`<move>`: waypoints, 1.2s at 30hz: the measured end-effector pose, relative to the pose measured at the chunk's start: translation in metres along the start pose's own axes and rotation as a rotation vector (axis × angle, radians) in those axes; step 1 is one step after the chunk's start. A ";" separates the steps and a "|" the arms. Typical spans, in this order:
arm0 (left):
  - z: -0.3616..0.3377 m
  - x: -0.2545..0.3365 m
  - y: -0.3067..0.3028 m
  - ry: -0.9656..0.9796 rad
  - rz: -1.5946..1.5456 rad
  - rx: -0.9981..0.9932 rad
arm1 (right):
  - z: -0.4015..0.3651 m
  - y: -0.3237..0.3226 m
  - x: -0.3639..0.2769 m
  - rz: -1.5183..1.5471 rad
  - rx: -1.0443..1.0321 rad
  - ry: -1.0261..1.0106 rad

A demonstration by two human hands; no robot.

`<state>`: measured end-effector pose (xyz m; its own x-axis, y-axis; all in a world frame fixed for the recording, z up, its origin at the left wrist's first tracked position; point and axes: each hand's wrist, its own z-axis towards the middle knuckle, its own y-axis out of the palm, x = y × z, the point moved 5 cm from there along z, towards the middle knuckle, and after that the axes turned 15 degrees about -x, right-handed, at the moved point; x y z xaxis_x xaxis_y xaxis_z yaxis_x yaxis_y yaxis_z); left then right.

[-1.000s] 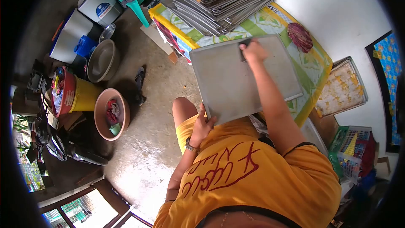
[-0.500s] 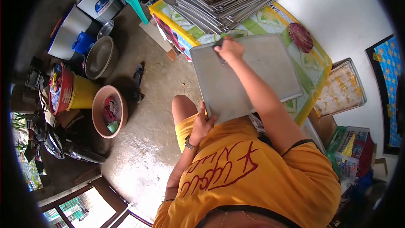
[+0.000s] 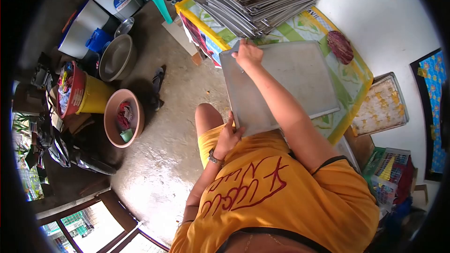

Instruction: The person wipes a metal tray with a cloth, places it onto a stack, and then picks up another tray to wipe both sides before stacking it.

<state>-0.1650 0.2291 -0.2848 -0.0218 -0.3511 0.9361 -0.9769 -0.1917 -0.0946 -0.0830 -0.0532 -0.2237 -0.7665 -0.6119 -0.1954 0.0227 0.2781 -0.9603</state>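
Note:
A flat grey metal baking tray [image 3: 290, 84] rests partly on the covered table and reaches back to my lap. My left hand [image 3: 229, 136] is closed on its near left corner, thumb on top and fingers along the side. Over the far left corner, my right hand [image 3: 248, 55] grips a dark flat scraper [image 3: 236, 50] against the tray's surface; the fingers mostly cover it. Just beyond the tray rises a tall stack of similar trays [image 3: 267, 2]. A dark red crumpled cloth [image 3: 340, 47] lies to the right of the tray.
A green-and-yellow patterned cover [image 3: 349, 84] lies on the table. Against the wall at right leans a tray with yellow residue [image 3: 382, 105], above plastic baskets [image 3: 391, 164]. On the floor to the left stand a pink basin [image 3: 133, 133], a grey basin [image 3: 117, 58] and a yellow bucket [image 3: 95, 94].
My right hand has slid left across the tray with the scraper, towards the far left corner. My left hand keeps its hold. The whole view has shifted slightly.

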 end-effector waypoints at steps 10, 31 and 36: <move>0.004 -0.006 0.001 -0.034 0.014 -0.002 | -0.029 0.004 -0.014 0.157 -0.094 -0.018; 0.002 0.016 0.004 -0.020 -0.119 -0.004 | -0.083 -0.048 0.325 0.189 0.153 0.531; 0.002 -0.001 0.002 -0.027 -0.045 0.020 | -0.077 -0.064 0.306 0.153 0.079 0.482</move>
<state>-0.1668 0.2274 -0.2870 0.0283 -0.3667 0.9299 -0.9722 -0.2264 -0.0596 -0.3684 -0.2007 -0.2068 -0.9591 -0.1518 -0.2391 0.1926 0.2693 -0.9436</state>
